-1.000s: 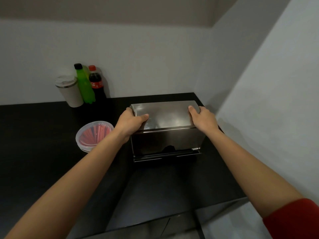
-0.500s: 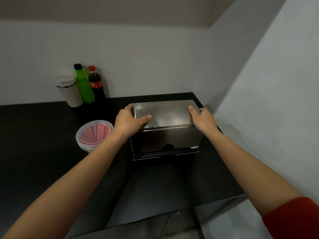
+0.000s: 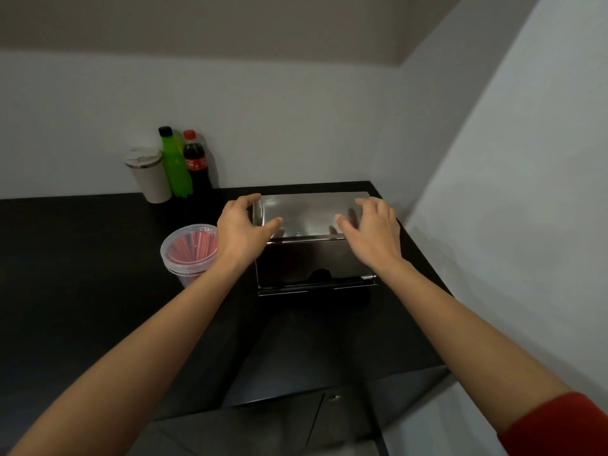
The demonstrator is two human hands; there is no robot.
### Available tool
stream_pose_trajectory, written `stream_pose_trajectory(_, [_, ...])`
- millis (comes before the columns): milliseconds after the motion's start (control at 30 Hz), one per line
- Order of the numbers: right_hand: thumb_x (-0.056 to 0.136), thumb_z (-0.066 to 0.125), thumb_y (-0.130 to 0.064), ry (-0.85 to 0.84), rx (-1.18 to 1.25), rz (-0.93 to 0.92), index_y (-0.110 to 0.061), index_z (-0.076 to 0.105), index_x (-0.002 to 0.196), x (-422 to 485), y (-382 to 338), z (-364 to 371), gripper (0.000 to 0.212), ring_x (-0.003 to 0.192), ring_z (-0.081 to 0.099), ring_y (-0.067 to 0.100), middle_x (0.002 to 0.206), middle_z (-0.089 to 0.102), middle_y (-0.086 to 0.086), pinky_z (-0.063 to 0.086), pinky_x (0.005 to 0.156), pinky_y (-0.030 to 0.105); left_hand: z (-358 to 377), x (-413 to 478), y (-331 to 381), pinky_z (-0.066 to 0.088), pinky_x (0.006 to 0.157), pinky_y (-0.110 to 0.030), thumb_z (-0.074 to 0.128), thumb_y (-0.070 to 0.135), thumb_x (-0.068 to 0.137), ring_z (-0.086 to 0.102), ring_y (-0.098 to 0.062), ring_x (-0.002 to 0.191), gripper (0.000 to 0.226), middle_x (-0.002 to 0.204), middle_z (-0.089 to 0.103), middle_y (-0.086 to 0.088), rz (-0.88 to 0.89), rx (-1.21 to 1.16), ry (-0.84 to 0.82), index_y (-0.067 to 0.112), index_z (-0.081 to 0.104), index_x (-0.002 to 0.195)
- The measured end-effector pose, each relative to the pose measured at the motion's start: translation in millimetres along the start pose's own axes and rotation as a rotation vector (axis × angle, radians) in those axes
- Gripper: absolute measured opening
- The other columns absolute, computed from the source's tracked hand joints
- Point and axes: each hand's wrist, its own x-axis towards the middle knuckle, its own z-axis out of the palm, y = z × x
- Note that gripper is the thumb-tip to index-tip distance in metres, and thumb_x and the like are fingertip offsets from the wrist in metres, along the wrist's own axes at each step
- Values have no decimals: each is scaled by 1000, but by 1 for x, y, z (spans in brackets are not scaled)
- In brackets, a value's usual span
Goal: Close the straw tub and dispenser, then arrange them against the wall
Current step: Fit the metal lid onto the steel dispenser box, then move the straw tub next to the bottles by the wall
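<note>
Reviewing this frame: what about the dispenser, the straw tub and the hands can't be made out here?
Head view only:
- Dispenser back: hidden by its own body, so contact with the wall can't be told.
- Straw tub right edge: covered by the left hand.
- Right hand: open above the lid; whether it touches is unclear.
- Dispenser's front slot: too dark to read.

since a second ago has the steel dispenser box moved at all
Yes. The shiny steel dispenser box has slid back toward the white rear wall, closing most of the black counter strip behind it.
</note>
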Motion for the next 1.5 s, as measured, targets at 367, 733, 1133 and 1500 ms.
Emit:
stream_pose_trajectory(367, [88,57,-42,-37,157,-169,-17,53,129,-39,-38,0,48,121,45,18,128,49,2,43,98,35,-22,-49,-7,31,97,-25,70,32,81,41,-17,128,59,137,46,-2,42,58,68,21,47,134])
stream_pose_trajectory(733, [87,60,-42,-59,200,-204,-17,52,130,-48,-119,42,50,123,43,18,128,51,3,37,97,28,-75,-32,-69,30,111,-47,73,37,75,24,-22,140,74,152,25,-1,7,141,23,22,40,140])
stream_pose_trajectory(1133, [87,63,-37,-292,283,-44,-15,36,142,-56,-190,105,66,132,42,21,147,36,6,37,99,29,-112,-2,-149,19,116,-48,84,37,62,2,-21,146,115,157,5,-6,3,-34,-306,22,11,149])
stream_pose_trajectory(1500, [78,73,-35,-377,411,126,-20,33,142,-71,-190,137,77,133,36,17,142,40,3,30,103,27,-107,0,-181,42,105,-39,81,13,68,41,-26,133,106,151,31,-4,-113,-259,-427,25,12,148])
